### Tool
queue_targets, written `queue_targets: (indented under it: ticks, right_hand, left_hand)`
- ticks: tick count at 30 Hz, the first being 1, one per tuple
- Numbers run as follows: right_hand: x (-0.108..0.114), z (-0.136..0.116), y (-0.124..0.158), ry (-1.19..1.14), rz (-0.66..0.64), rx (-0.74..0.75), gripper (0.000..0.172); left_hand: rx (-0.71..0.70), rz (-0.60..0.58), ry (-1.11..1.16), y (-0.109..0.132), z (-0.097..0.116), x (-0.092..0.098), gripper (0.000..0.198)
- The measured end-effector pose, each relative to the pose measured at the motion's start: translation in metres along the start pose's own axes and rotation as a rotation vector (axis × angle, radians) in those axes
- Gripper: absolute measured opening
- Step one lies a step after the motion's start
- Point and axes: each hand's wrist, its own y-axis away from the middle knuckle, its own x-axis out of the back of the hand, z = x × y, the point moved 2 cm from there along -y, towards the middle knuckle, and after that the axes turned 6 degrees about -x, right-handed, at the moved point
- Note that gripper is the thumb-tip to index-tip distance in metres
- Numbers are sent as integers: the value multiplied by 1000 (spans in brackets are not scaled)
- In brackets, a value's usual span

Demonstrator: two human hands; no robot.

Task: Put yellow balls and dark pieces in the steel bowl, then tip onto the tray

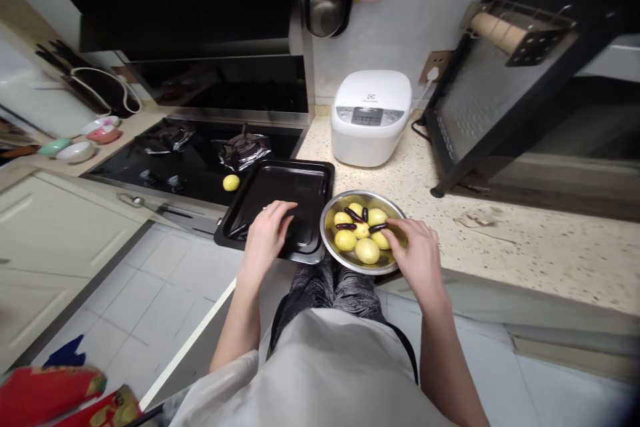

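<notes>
A steel bowl (333, 205) on the counter edge holds several yellow potatoes (367, 250) and small dark purple eggplants (353, 214). My right hand (419, 255) reaches into the bowl's right side, fingers curled round a yellow potato (382, 239). Left of the bowl lies a black baking tray (280, 187), partly overhanging the counter. My left hand (268, 233) rests flat on the tray's near part, fingers stretched out and holding nothing. One loose yellow potato (231, 182) sits on the stove just left of the tray.
A black gas stove (190, 153) with foil-wrapped burners lies left of the tray. A white rice cooker (370, 117) stands behind the bowl. A black rack (500, 93) occupies the right counter. Small dishes (77, 150) sit at far left. Tiled floor lies below.
</notes>
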Motion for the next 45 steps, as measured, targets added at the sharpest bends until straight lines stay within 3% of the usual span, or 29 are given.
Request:
queue_targets:
  ticks: [5,9,16,29,35,39,43,45]
  right_hand:
    - [3,-4,1,-37,38,13,27]
    - [8,-11,2,-67,72,26,24]
    - [12,-16,5,-101,84,42,22]
    - [21,-23,10,-120,102,6,16]
    - [24,-24,12,-137,101,-9,15]
    - [26,-27,14,-145,139,10,14]
    - [24,-35,17,-173,168,53,13]
    - [21,-42,19,-199,157,82,13]
  left_hand:
    - [328,-203,-299,17,-46,29,29]
    - [451,-240,-378,30,-71,38,30]
    - [514,-287,-367,31,-85,31,34]
    - [473,-301,-346,29,-100,25,42]
    - [390,-311,-386,29,-100,22,42]
    - [353,-190,-349,24,-92,25,43]
    - [146,9,-92,10,-57,20,43]
    - [14,27,65,4,-28,8,41]
